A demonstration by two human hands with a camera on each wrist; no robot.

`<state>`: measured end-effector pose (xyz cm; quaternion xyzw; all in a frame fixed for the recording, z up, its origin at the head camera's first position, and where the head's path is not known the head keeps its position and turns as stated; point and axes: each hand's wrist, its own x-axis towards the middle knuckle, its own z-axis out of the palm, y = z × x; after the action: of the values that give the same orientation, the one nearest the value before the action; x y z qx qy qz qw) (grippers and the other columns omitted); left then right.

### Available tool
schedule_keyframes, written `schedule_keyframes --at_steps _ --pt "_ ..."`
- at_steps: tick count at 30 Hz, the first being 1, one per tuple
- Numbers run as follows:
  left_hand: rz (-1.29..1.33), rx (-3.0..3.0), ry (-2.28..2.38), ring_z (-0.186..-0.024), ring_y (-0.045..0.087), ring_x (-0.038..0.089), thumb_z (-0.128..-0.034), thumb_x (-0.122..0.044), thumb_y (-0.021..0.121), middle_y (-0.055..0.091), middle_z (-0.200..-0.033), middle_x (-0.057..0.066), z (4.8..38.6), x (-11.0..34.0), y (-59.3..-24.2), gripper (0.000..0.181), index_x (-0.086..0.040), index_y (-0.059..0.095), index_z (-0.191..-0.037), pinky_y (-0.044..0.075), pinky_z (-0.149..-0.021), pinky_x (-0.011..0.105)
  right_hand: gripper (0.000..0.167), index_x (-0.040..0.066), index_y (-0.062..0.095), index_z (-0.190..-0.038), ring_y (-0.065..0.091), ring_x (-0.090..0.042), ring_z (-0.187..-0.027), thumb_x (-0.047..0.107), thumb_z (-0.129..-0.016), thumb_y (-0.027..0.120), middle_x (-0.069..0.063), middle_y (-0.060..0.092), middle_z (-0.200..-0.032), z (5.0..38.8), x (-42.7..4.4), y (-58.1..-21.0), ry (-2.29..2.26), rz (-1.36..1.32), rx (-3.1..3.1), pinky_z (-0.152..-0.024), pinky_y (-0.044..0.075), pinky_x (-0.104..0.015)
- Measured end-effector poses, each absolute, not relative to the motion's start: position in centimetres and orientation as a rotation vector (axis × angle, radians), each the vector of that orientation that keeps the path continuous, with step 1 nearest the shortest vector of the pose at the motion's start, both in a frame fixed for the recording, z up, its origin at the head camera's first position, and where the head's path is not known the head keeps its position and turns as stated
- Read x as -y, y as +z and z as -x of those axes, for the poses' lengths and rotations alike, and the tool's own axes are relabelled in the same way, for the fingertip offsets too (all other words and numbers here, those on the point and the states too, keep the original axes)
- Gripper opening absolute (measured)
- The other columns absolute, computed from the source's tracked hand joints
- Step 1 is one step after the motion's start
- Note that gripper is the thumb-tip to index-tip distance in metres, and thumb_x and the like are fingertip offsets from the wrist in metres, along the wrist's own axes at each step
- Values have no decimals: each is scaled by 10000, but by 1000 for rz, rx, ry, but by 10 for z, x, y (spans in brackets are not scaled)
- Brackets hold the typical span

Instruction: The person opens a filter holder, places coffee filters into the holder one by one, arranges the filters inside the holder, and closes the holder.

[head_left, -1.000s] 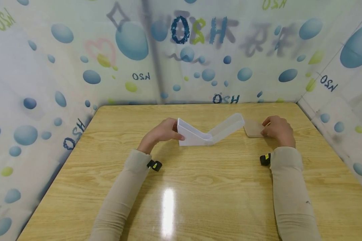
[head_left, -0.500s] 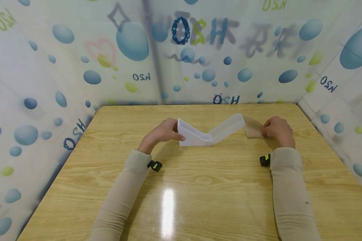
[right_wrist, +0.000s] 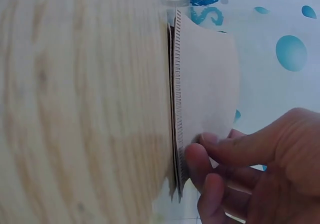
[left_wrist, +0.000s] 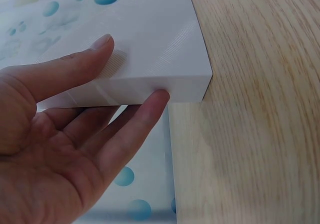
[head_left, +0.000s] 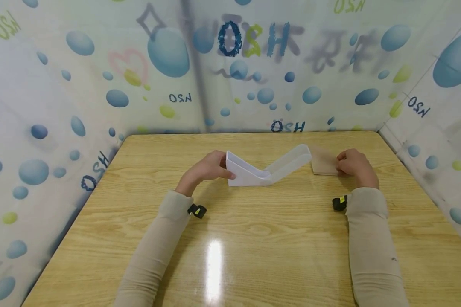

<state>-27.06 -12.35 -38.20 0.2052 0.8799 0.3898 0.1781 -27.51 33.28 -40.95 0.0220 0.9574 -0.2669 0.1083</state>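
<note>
The left hand (head_left: 205, 167) grips the near-left end of a white box (head_left: 247, 175), thumb along one broad side, fingers against its narrow end. The box stands on the desk (head_left: 276, 238), its pale flap (head_left: 290, 164) slanting up rightward. Beyond the flap, the right hand (head_left: 355, 164) pinches the edge of a brown paper stack (head_left: 323, 162) lying on the desk.

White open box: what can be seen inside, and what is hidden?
Inside the white box, the head view shows a pale inner wall; the near side covers the bottom, so anything there is hidden.
</note>
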Motion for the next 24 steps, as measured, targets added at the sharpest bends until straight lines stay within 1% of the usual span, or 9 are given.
schedule_keyframes --at_steps 2,4,7,9,12,15,18,21,24 --pt "-579 -2489 1104 -1048 685 257 -902 -55 773 726 -1248 150 270 124 -382 401 -24 663 -1286 542 -892 371 502 -159 508 -1381 631 -447 -1028 85 -942 503 -377 592 -1282 275 -332 -408 -776 -65 -2820 -996 461 -598" --pt "-580 -2488 1106 -1047 685 256 -902 -55 773 727 -1247 148 270 124 -382 400 -26 664 -1285 542 -887 368 501 -165 512 -1371 627 -432 -1001 71 -930 487 -370 611 -1245 274 -331 -405 -764 -58 -2835 -964 468 -578" --pt "-585 -2491 1106 -1047 687 257 -900 -56 773 727 -1247 148 271 124 -383 401 -26 664 -1285 542 -880 363 501 -166 524 -1354 616 -438 -1015 70 -915 475 -368 625 -1220 274 -330 -401 -742 -35 -2863 -949 470 -571" --pt "-588 -2493 1106 -1046 689 257 -898 -55 774 728 -1245 150 271 124 -384 402 -24 664 -1283 543 -872 360 505 -162 530 -1351 614 -431 -1009 73 -909 470 -358 643 -1195 274 -331 -399 -737 -26 -2880 -917 478 -551" --pt "-593 -2492 1106 -1044 691 256 -897 -55 776 728 -1245 155 272 124 -384 405 -20 664 -1284 545 -866 354 508 -154 529 -1358 638 -384 -948 78 -910 470 -346 657 -1178 276 -334 -398 -751 -28 -2897 -829 505 -479" --pt "-600 -2489 1109 -1040 692 254 -896 -54 777 727 -1247 160 271 124 -383 409 -16 662 -1287 547 -864 351 502 -147 535 -1353 656 -286 -835 79 -907 483 -322 681 -1136 276 -333 -395 -787 -44 -2908 -735 494 -370" --pt "-601 -2482 1116 -1034 691 255 -894 -51 778 727 -1248 162 271 124 -382 411 -15 663 -1287 545 -861 349 507 -141 541 -1348 659 -240 -798 80 -895 493 -311 694 -1122 275 -332 -390 -809 -50 -2916 -695 477 -322" --pt "-603 -2478 1120 -1029 691 253 -893 -50 779 727 -1249 164 271 125 -382 414 -13 663 -1289 542 -857 345 514 -138 538 -1356 663 -263 -818 81 -893 495 -308 700 -1120 273 -330 -385 -817 -54 -2914 -693 471 -321" --pt "-594 -2474 1129 -1016 686 250 -889 -47 781 730 -1240 160 272 124 -383 412 -17 668 -1284 537 -849 341 513 -136 533 -1367 666 -311 -865 91 -909 497 -305 705 -1118 270 -328 -379 -812 -55 -2916 -714 483 -352"
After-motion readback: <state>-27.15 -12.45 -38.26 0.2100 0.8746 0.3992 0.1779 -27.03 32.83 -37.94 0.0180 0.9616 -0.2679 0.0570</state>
